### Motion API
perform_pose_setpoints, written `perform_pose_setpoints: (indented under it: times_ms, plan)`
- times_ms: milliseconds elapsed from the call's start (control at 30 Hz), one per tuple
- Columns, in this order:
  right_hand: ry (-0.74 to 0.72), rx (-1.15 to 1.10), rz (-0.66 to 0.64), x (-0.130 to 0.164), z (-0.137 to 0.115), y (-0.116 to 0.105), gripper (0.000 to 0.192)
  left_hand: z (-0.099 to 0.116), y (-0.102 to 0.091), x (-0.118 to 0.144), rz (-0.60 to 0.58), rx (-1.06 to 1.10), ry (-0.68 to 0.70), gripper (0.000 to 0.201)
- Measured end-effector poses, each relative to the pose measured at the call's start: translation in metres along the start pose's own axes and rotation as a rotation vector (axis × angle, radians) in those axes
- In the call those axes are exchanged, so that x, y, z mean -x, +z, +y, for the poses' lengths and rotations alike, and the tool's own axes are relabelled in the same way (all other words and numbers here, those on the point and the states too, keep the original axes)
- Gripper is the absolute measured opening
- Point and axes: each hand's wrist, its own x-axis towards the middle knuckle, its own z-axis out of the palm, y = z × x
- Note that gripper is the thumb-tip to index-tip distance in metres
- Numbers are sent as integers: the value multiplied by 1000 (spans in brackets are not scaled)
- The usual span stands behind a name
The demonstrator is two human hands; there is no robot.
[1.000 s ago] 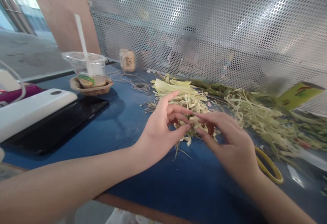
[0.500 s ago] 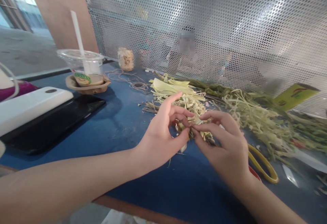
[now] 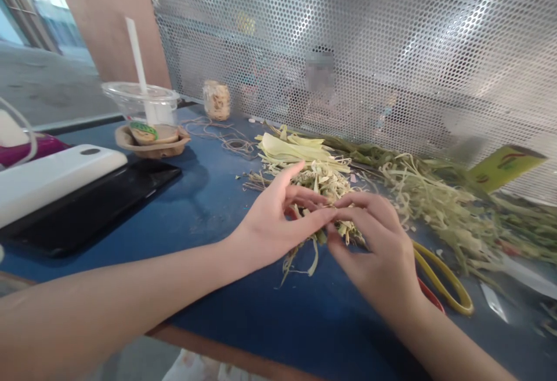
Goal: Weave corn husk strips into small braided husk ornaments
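My left hand is closed, its thumb stretched toward my right fingertips and its other fingers curled behind. Loose dried plant strips stick out below its thumb. My right hand is closed too, index finger and thumb bent together against the left thumb tip. Whatever lies between its fingertips is too small and hidden to make out. Directly behind the hands is a pile of pale, shredded dried plant pieces, with broad, smooth yellow-green leaf strips at its back.
Yellow-handled scissors lie partly under my right wrist. More shredded fibre and a yellow tube are at right. To the left are a black phone, a white device, a plastic cup, string and a jar. Perforated metal stands behind.
The left thumb has moved right and now lies against the right fingertips. More of the plant strips show below the left hand. The view has shifted slightly.
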Motion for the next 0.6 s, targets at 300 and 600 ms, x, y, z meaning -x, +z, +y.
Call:
perform_pose_setpoints:
  times_ms: [300, 600]
  plan:
    - [43, -45, -17, -1, -1, -3, 12, 1, -1, -1, -28, 109, -12, 69]
    - [520, -780, -272, -10, 11, -10, 14, 6, -9, -1, -75, -58, 201, 64]
